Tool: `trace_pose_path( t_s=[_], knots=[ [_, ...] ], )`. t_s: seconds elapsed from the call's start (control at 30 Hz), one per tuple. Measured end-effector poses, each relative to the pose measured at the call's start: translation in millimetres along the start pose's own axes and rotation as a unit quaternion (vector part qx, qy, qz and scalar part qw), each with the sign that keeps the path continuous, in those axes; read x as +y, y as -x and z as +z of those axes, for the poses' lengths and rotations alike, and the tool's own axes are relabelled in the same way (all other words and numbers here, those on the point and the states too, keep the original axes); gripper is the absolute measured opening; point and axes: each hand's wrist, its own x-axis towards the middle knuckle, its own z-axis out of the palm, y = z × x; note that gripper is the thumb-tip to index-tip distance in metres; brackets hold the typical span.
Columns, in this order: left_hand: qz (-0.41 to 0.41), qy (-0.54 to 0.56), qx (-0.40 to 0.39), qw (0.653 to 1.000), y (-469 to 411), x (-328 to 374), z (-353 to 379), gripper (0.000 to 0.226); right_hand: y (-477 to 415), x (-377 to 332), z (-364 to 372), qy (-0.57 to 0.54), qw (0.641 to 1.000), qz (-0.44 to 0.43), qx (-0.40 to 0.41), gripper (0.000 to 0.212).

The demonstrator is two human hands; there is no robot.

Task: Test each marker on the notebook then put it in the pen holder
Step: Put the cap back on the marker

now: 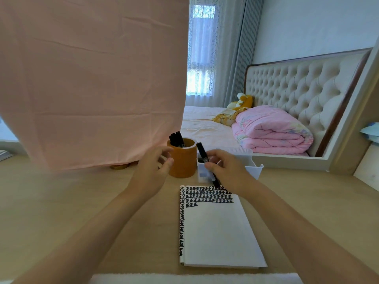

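Observation:
A white notebook [217, 230] lies open on the wooden desk, its top rows and left margin filled with black marks. My right hand [225, 171] grips a black marker [203, 153], tilted, with its lower end at the notebook's top edge. An orange pen holder [183, 160] stands behind the notebook with a few black markers [177, 139] sticking out. My left hand [152, 171] hovers just left of the holder, fingers loosely curled and holding nothing.
A white plastic bin [249, 162] stands right of the holder, partly behind my right hand. A pink cloth [92, 78] hangs at the back left. A bed with a folded pink quilt [272, 132] lies beyond the desk. A white strip [194, 278] runs along the desk's near edge.

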Motion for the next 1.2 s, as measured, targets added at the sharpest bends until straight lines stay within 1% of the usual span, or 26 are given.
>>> trace_pose_path(
  t_s=[0.07, 0.17, 0.23, 0.3, 0.37, 0.4, 0.47, 0.53, 0.67, 0.77, 0.9, 0.97, 1.03, 1.1, 1.13, 1.2],
  knots=[
    [0.008, -0.043, 0.016, 0.999, -24, -6, -2, 0.027, -18, -9, -6, -0.019, 0.999, 0.007, 0.031, 0.016],
    [-0.006, -0.081, 0.020, 0.996, -58, -12, -1, 0.030, -53, -25, -12, -0.027, 0.996, 0.004, 0.081, 0.017],
    [-0.018, -0.097, -0.007, 0.995, -76, -14, 4, 0.037, -77, -31, -11, -0.033, 0.994, -0.002, 0.103, 0.019],
    [-0.039, -0.122, -0.056, 0.990, -92, -17, 10, 0.045, -98, -34, -7, -0.028, 0.994, -0.008, 0.109, 0.018],
    [-0.053, -0.146, -0.111, 0.982, -104, -20, 15, 0.043, -112, -34, -2, -0.015, 0.995, -0.005, 0.100, 0.018],
    [-0.049, -0.146, -0.131, 0.979, -109, -23, 16, 0.037, -117, -33, 0, 0.003, 0.996, -0.003, 0.089, 0.018],
    [-0.037, -0.129, -0.146, 0.980, -114, -27, 18, 0.026, -123, -31, 4, 0.050, 0.997, 0.005, 0.060, 0.020],
    [-0.038, -0.110, -0.148, 0.982, -117, -32, 19, 0.028, -127, -28, 7, 0.082, 0.996, 0.015, 0.035, 0.019],
    [-0.043, -0.073, -0.138, 0.987, -122, -38, 19, 0.029, -134, -17, 15, 0.156, 0.986, 0.045, -0.036, 0.009],
    [-0.046, -0.042, -0.104, 0.993, -124, -39, 20, 0.031, -136, -12, 21, 0.195, 0.976, 0.051, -0.079, 0.013],
    [-0.039, -0.042, -0.056, 0.997, -122, -37, 28, 0.037, -137, -11, 25, 0.220, 0.967, 0.036, -0.123, 0.023],
    [-0.037, -0.024, -0.056, 0.997, -119, -37, 35, 0.041, -137, -8, 21, 0.196, 0.973, 0.019, -0.121, 0.025],
    [-0.035, -0.023, -0.089, 0.995, -114, -37, 41, 0.044, -137, -1, 13, 0.178, 0.981, -0.004, -0.080, 0.022],
    [-0.029, -0.035, -0.120, 0.992, -111, -39, 46, 0.042, -135, 8, 2, 0.190, 0.981, -0.017, -0.035, 0.018],
    [-0.021, -0.039, -0.121, 0.992, -111, -40, 47, 0.039, -134, 13, -4, 0.202, 0.979, -0.013, -0.030, 0.017],
    [-0.002, -0.061, -0.117, 0.991, -114, -41, 47, 0.034, -128, 22, -15, 0.236, 0.969, 0.019, -0.072, 0.018]
  ],
)
